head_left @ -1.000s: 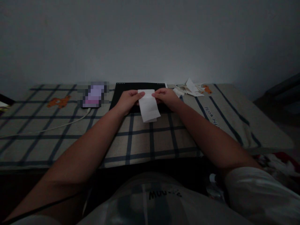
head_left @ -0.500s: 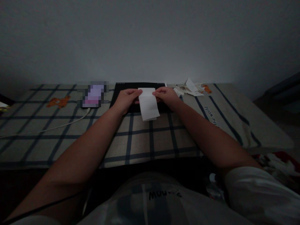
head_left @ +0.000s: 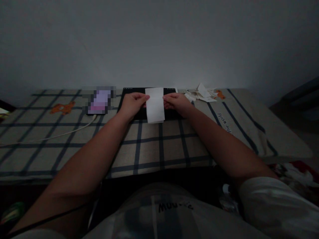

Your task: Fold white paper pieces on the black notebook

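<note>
A folded strip of white paper (head_left: 155, 107) is held up between my two hands, its lower end hanging free. My left hand (head_left: 133, 102) pinches its left edge with thumb and fingers. On the opposite edge, my right hand (head_left: 177, 102) grips the paper the same way. Beneath the hands lies a black flat board (head_left: 140, 115) with a row of small holes or rings along its far edge, partly covered by the paper. Some fingertips are hidden behind the paper.
White paper pieces (head_left: 203, 94) lie heaped to the right on the checked tablecloth (head_left: 171, 146). A phone (head_left: 100, 101) with a white cable (head_left: 74, 131) rests at the left, near an orange figure (head_left: 62, 108). A wall (head_left: 159, 43) stands behind. A clear bottle (head_left: 228, 199) is below the table.
The paper has risen and straightened; its top edge now stands higher above my fingers, and its lower end no longer slants to the right. Both hands keep their pinch on its edges.
</note>
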A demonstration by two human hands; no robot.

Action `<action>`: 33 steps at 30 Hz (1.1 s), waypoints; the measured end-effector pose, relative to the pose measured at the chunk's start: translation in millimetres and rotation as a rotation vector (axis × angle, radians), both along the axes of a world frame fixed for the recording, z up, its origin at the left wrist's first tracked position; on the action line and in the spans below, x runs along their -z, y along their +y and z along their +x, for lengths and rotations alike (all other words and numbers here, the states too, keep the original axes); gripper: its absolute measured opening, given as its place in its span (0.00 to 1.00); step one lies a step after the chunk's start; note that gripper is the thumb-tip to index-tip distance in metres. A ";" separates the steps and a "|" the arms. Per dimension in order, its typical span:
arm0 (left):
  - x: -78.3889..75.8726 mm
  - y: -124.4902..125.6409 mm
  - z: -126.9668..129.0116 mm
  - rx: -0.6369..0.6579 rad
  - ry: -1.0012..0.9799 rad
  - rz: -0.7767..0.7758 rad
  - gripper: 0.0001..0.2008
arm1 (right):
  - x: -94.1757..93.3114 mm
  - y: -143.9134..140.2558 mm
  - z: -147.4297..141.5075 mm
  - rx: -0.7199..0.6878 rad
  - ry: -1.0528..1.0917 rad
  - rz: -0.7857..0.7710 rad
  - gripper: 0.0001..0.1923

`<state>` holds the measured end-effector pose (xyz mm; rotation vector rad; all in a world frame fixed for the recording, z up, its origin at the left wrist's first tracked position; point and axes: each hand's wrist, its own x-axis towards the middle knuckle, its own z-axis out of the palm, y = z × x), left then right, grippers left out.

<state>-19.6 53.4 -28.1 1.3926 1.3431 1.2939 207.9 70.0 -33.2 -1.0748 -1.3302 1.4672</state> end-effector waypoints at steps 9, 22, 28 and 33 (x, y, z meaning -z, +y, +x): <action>-1.1 -4.3 2.6 -0.032 -0.004 0.052 0.06 | 3.5 2.3 3.1 -0.051 -0.041 -0.033 0.08; -1.1 -1.4 0.1 0.095 -0.165 -0.191 0.09 | 4.3 5.7 2.3 0.088 -0.047 0.069 0.10; -1.3 -2.5 1.4 0.076 -0.140 -0.184 0.10 | 3.8 7.3 0.6 0.098 -0.046 0.071 0.11; -2.7 -3.9 0.9 0.066 -0.104 -0.156 0.11 | 5.5 7.5 0.4 0.088 -0.041 0.071 0.11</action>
